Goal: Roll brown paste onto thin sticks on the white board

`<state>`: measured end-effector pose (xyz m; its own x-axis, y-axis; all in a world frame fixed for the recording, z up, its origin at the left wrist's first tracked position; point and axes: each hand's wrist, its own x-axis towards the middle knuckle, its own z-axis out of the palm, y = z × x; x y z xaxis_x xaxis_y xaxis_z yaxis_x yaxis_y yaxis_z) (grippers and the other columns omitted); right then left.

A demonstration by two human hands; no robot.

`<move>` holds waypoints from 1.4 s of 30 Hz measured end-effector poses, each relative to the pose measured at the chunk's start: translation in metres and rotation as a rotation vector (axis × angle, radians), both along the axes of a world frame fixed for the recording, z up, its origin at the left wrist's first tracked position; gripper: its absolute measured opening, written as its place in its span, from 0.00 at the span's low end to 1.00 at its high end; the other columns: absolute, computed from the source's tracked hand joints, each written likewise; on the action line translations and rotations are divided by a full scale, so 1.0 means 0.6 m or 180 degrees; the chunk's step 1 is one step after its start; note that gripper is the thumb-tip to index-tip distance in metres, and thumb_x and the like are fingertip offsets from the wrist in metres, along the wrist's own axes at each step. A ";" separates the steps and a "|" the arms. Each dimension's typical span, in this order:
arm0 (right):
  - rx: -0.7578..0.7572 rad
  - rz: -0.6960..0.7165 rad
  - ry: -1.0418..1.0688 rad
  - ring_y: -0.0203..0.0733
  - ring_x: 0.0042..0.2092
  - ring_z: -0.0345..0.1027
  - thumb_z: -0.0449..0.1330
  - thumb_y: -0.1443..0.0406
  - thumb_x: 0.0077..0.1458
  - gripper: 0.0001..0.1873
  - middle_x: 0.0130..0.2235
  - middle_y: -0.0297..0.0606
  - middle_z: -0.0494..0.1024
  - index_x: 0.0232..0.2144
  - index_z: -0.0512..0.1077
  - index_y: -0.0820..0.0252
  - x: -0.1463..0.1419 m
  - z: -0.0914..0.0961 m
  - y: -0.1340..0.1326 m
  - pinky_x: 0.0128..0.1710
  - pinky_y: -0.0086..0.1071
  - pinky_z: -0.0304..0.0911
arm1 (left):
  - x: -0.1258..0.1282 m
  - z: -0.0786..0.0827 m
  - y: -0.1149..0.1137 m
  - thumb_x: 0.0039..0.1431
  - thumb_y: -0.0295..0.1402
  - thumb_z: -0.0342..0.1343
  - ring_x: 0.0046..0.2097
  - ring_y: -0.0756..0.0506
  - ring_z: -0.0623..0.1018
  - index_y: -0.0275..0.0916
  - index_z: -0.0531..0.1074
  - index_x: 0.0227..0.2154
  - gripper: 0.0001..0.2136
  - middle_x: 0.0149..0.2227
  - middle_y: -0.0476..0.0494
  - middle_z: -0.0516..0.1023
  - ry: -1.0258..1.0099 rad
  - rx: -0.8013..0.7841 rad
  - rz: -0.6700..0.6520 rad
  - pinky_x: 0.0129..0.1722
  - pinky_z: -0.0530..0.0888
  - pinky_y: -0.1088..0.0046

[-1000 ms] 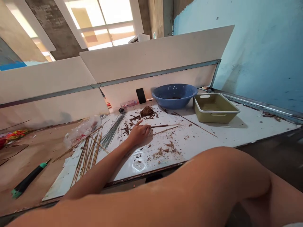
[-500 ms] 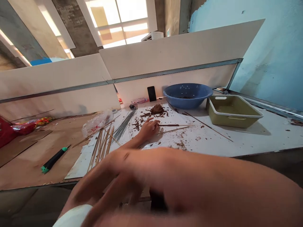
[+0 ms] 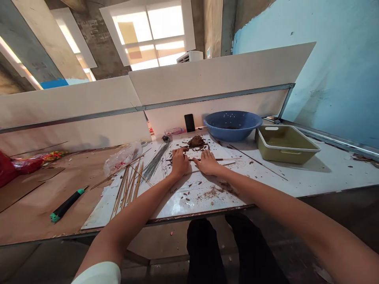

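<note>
My bench point(image 3: 328, 173) carries, left to right: tool point(image 3: 67, 204), bag point(image 3: 122, 159), sticks point(image 3: 128, 185), wires point(image 3: 156, 162), rod point(image 3: 191, 159), lump point(image 3: 196, 141), basin point(image 3: 233, 134), bin point(image 3: 282, 156). Brown crumbs point(image 3: 212, 193) lie scattered across the white part before me.

right hand point(image 3: 207, 163) lowered onto coated stick point(image 3: 219, 159), near left hand point(image 3: 179, 162), trousered legs point(image 3: 204, 248) now visible

The left hand point(image 3: 180, 161) and right hand point(image 3: 208, 162) lie palm down, near each other, at a thin, dark-coated stick point(image 3: 219, 159) on the white tabletop point(image 3: 177, 205). From them, a brown paste mound point(image 3: 196, 141) sits at 12 o'clock, a black smartphone point(image 3: 189, 123) upright beyond; a blue basin point(image 3: 232, 132) between 1 and 2; an olive tub point(image 3: 286, 156) near 3; bundled grey strands point(image 3: 156, 161) at 9; bamboo sticks point(image 3: 128, 185) past 8, with a black-and-green-handled tool point(image 3: 68, 204) farther out.
</note>
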<state>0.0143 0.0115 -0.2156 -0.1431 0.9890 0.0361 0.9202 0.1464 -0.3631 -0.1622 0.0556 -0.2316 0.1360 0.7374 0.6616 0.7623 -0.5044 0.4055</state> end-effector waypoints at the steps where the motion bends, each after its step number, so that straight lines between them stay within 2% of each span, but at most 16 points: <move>1: -0.0039 -0.0023 -0.0071 0.64 0.86 0.31 0.29 0.34 0.74 0.61 0.84 0.67 0.41 0.82 0.44 0.85 0.002 -0.007 0.005 0.83 0.54 0.31 | 0.000 -0.002 0.002 0.65 0.19 0.51 0.58 0.32 0.77 0.42 0.79 0.48 0.17 0.50 0.36 0.84 -0.0013 -0.0024 0.0017 0.64 0.76 0.49; 4: -0.0111 0.0138 -0.0217 0.61 0.86 0.27 0.27 0.35 0.74 0.62 0.85 0.65 0.37 0.82 0.41 0.86 0.013 -0.024 -0.002 0.83 0.50 0.29 | -0.001 -0.006 0.007 0.66 0.19 0.51 0.58 0.32 0.76 0.41 0.78 0.48 0.16 0.51 0.35 0.85 -0.0028 -0.0062 0.0032 0.65 0.75 0.50; 10: -0.0421 0.0651 -0.0334 0.66 0.86 0.25 0.33 0.31 0.72 0.63 0.85 0.61 0.36 0.84 0.40 0.79 0.035 -0.051 -0.052 0.83 0.56 0.32 | 0.001 -0.010 0.010 0.65 0.20 0.52 0.59 0.32 0.76 0.41 0.78 0.48 0.15 0.51 0.34 0.85 -0.0087 -0.0088 -0.0004 0.66 0.74 0.50; 12: -0.0418 0.0662 -0.0353 0.66 0.86 0.26 0.34 0.33 0.73 0.60 0.85 0.61 0.38 0.84 0.41 0.78 0.036 -0.045 -0.040 0.83 0.56 0.33 | 0.001 -0.011 0.012 0.65 0.20 0.52 0.59 0.32 0.76 0.41 0.78 0.48 0.15 0.51 0.35 0.85 -0.0114 -0.0085 -0.0008 0.65 0.74 0.50; 15: -0.0455 0.0513 -0.0356 0.63 0.86 0.28 0.33 0.36 0.75 0.56 0.85 0.61 0.41 0.84 0.44 0.75 0.031 -0.023 0.008 0.83 0.55 0.33 | 0.000 -0.011 0.014 0.65 0.21 0.52 0.59 0.32 0.77 0.42 0.78 0.48 0.15 0.51 0.35 0.84 -0.0119 -0.0084 -0.0026 0.65 0.74 0.51; 18: -0.0304 0.0256 -0.0355 0.61 0.86 0.24 0.32 0.40 0.77 0.54 0.85 0.61 0.37 0.83 0.43 0.79 0.026 -0.003 0.053 0.83 0.54 0.30 | -0.002 -0.011 0.016 0.65 0.21 0.53 0.59 0.32 0.77 0.42 0.78 0.48 0.15 0.51 0.34 0.84 -0.0099 -0.0104 0.0004 0.64 0.74 0.50; 20: -0.0176 0.0202 -0.0373 0.61 0.86 0.23 0.33 0.41 0.77 0.54 0.85 0.62 0.35 0.83 0.41 0.83 0.026 -0.001 0.061 0.83 0.54 0.28 | -0.002 -0.011 0.016 0.65 0.21 0.53 0.59 0.31 0.77 0.42 0.78 0.48 0.15 0.51 0.34 0.84 -0.0080 -0.0106 0.0034 0.65 0.74 0.50; 23: -0.0151 0.0455 -0.0351 0.62 0.86 0.25 0.33 0.38 0.76 0.58 0.85 0.65 0.35 0.82 0.39 0.85 0.036 -0.017 0.028 0.84 0.52 0.29 | -0.001 -0.009 0.015 0.65 0.21 0.52 0.59 0.31 0.77 0.42 0.78 0.49 0.16 0.52 0.34 0.84 -0.0041 -0.0089 -0.0001 0.66 0.73 0.49; 26: -0.0200 0.0924 -0.0288 0.62 0.86 0.24 0.34 0.34 0.74 0.60 0.85 0.61 0.35 0.84 0.41 0.79 0.053 -0.041 -0.030 0.84 0.54 0.31 | 0.001 -0.006 0.012 0.65 0.21 0.53 0.60 0.31 0.78 0.42 0.79 0.49 0.16 0.52 0.35 0.84 0.0001 -0.0099 -0.0042 0.67 0.73 0.49; 29: -0.0267 0.1072 -0.0255 0.65 0.86 0.25 0.34 0.32 0.73 0.61 0.85 0.60 0.35 0.84 0.40 0.77 0.062 -0.053 -0.060 0.83 0.57 0.33 | 0.001 -0.004 0.009 0.65 0.22 0.54 0.60 0.31 0.77 0.42 0.79 0.49 0.15 0.52 0.34 0.84 0.0008 -0.0135 -0.0031 0.67 0.73 0.49; 31: -0.0234 0.1041 -0.0304 0.65 0.86 0.26 0.33 0.33 0.74 0.59 0.85 0.61 0.37 0.84 0.42 0.75 0.061 -0.048 -0.047 0.83 0.58 0.33 | 0.001 -0.004 0.008 0.65 0.22 0.53 0.60 0.31 0.77 0.42 0.79 0.49 0.15 0.52 0.35 0.84 -0.0013 -0.0132 -0.0020 0.67 0.73 0.48; 34: -0.0166 0.0901 -0.0365 0.63 0.86 0.29 0.32 0.36 0.76 0.53 0.85 0.59 0.42 0.85 0.47 0.68 0.054 -0.026 0.010 0.83 0.58 0.34 | 0.001 -0.005 0.009 0.65 0.22 0.53 0.60 0.31 0.77 0.42 0.79 0.48 0.15 0.52 0.35 0.85 -0.0008 -0.0113 -0.0039 0.67 0.74 0.48; 35: -0.0139 0.0793 -0.0366 0.63 0.86 0.30 0.31 0.37 0.77 0.53 0.85 0.60 0.43 0.85 0.46 0.69 0.051 -0.019 0.030 0.83 0.58 0.33 | 0.001 -0.006 0.010 0.64 0.22 0.53 0.59 0.31 0.78 0.42 0.79 0.47 0.15 0.52 0.35 0.85 0.0002 -0.0112 -0.0044 0.66 0.74 0.48; 37: -0.0109 0.0531 -0.0360 0.61 0.86 0.30 0.31 0.40 0.78 0.53 0.85 0.63 0.41 0.84 0.44 0.77 0.047 -0.008 0.058 0.83 0.55 0.32 | 0.000 -0.006 0.012 0.64 0.22 0.53 0.59 0.31 0.78 0.43 0.79 0.47 0.14 0.51 0.35 0.85 0.0019 -0.0108 -0.0038 0.66 0.74 0.48; 39: -0.0094 0.0376 -0.0336 0.60 0.86 0.28 0.32 0.40 0.77 0.55 0.84 0.66 0.38 0.82 0.42 0.84 0.044 -0.008 0.063 0.84 0.51 0.29 | 0.000 -0.006 0.013 0.64 0.22 0.53 0.59 0.30 0.78 0.43 0.79 0.46 0.14 0.51 0.34 0.84 0.0039 -0.0100 -0.0032 0.67 0.74 0.47; 42: -0.0105 0.0457 -0.0293 0.60 0.86 0.24 0.32 0.38 0.76 0.58 0.85 0.64 0.35 0.82 0.40 0.85 0.048 -0.023 0.026 0.84 0.49 0.28 | 0.000 -0.005 0.013 0.64 0.22 0.53 0.60 0.30 0.78 0.42 0.79 0.47 0.14 0.51 0.34 0.84 0.0082 -0.0095 -0.0031 0.67 0.73 0.47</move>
<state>0.0429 0.0271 -0.2291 -0.2841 0.9587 -0.0158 0.9203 0.2681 -0.2850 -0.1621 0.0633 -0.2344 0.1599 0.7553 0.6356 0.7677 -0.4999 0.4009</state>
